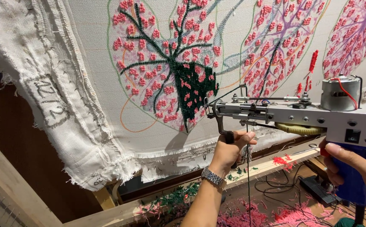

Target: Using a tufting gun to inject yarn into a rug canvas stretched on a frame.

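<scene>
Tufting gun [300,115]: grey metal body, silver motor can, yellow gear, blue grip; its needle end meets the stretched cloth [90,84] at the dark green tufted patch. Left hand [230,147] is wrapped tight around the front handle; right hand [355,166] is closed around the blue grip. Cloth coarse, pale, frayed at edges, with looped pink tufts; yarn scraps [250,216] litter the floor.

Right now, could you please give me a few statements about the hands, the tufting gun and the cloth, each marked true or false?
1. The left hand grips the tufting gun's front handle. True.
2. The right hand hangs free. False: it grips the gun's blue rear handle.
3. The gun's tip meets the dark green tufted patch on the cloth. True.
4. The tufted blobs are yellow. False: pink.
5. A wristwatch sits on the left wrist. True.
</scene>
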